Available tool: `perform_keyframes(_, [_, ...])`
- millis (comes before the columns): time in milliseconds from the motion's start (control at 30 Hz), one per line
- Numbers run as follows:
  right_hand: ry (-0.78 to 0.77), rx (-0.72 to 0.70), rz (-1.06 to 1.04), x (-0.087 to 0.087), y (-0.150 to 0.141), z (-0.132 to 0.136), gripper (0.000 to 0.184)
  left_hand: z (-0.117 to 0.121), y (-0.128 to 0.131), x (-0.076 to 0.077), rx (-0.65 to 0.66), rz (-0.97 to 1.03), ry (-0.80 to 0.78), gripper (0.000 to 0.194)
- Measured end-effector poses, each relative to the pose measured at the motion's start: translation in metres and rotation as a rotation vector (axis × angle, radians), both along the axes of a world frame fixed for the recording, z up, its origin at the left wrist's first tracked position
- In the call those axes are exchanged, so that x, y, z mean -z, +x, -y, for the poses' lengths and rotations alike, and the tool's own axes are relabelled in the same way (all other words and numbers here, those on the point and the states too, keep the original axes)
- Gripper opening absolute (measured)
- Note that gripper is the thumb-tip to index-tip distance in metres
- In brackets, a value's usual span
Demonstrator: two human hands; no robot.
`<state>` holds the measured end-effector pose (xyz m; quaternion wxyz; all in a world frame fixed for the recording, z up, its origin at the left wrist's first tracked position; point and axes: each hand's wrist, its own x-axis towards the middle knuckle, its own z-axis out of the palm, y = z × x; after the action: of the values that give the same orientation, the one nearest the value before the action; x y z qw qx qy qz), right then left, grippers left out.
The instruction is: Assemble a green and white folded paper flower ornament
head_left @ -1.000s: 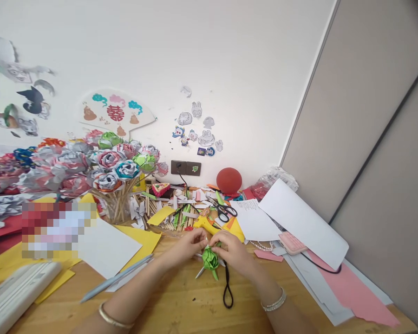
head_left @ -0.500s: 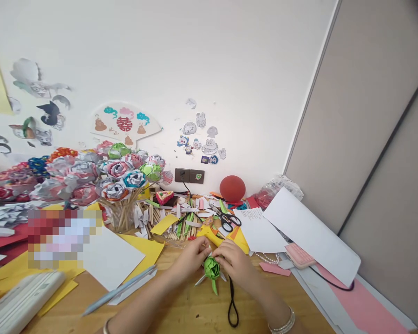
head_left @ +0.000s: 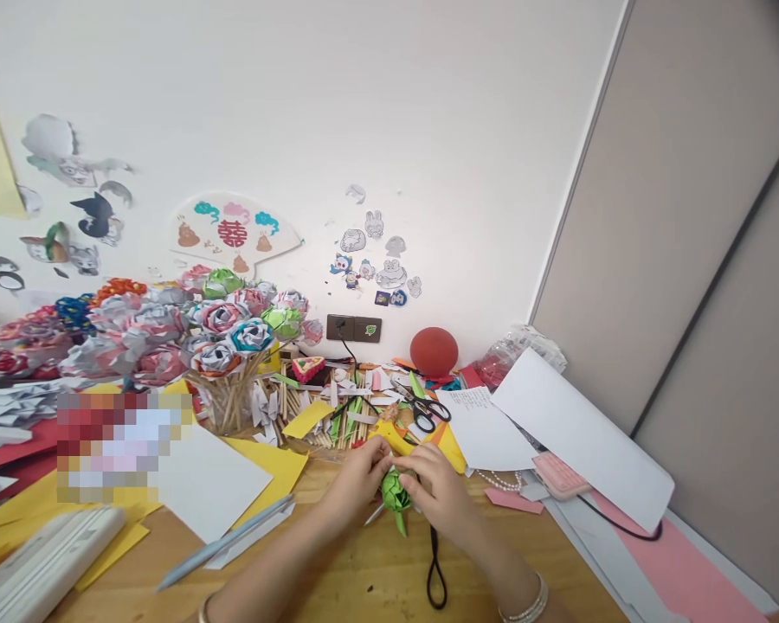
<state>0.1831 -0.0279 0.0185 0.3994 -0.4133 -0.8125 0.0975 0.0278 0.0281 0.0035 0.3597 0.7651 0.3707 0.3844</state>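
A green folded paper flower (head_left: 395,493) is between my two hands, a little above the wooden table (head_left: 337,562). My left hand (head_left: 367,467) pinches at the flower's far side, its fingers closed by a small white bit. My right hand (head_left: 434,480) curls over the flower's right side, thumb against the green petals and fingertips meeting the left ones. A green petal tip and a pale strip stick out toward me. What lies under the fingers is hidden. A yellow glue gun (head_left: 393,437) lies just beyond my hands, and its black cord loop (head_left: 435,580) hangs nearer to me.
Black-handled scissors (head_left: 428,412) lie behind, among paper scraps and sticks. Paper flowers (head_left: 221,333) stand in a container at the left. White paper (head_left: 214,476), a blue pen (head_left: 227,541) and a white device (head_left: 52,567) lie left; a red balloon (head_left: 434,350) rests by the wall.
My right hand has shifted over the flower, fingers now straighter across its top. The flower has turned slightly, its lower petals pulled in closer. The camera view moved a little.
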Motion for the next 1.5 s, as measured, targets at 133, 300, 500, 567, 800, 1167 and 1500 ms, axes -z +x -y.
perform_keyframes(133, [0.034, -0.035, -0.003, 0.001, -0.001, -0.001, 0.020, 0.000, 0.000, -0.001, -0.017, 0.018, 0.016, 0.010])
perform_keyframes(300, [0.056, -0.053, 0.056, 0.003, 0.001, -0.001, 0.021, 0.001, 0.000, -0.003, -0.044, 0.052, -0.010, 0.011])
perform_keyframes(500, [-0.100, -0.136, 0.088, -0.011, 0.018, -0.001, 0.042, -0.001, -0.003, -0.005, 0.011, 0.106, -0.176, 0.019])
perform_keyframes(567, [-0.140, -0.116, 0.071, -0.013, 0.020, -0.001, 0.046, -0.001, -0.003, -0.005, 0.028, 0.129, -0.232, 0.024])
perform_keyframes(800, [-0.121, 0.001, -0.036, -0.003, 0.006, -0.002, 0.030, 0.001, 0.005, 0.000, -0.029, 0.231, -0.262, 0.023])
perform_keyframes(1167, [-0.046, 0.036, -0.217, -0.005, 0.010, -0.006, 0.035, 0.000, 0.003, -0.002, 0.019, 0.344, -0.192, 0.032])
perform_keyframes(1500, [-0.299, 0.136, -0.619, 0.002, 0.010, -0.017, 0.017, 0.011, 0.002, -0.009, 0.151, 0.263, -0.095, 0.024])
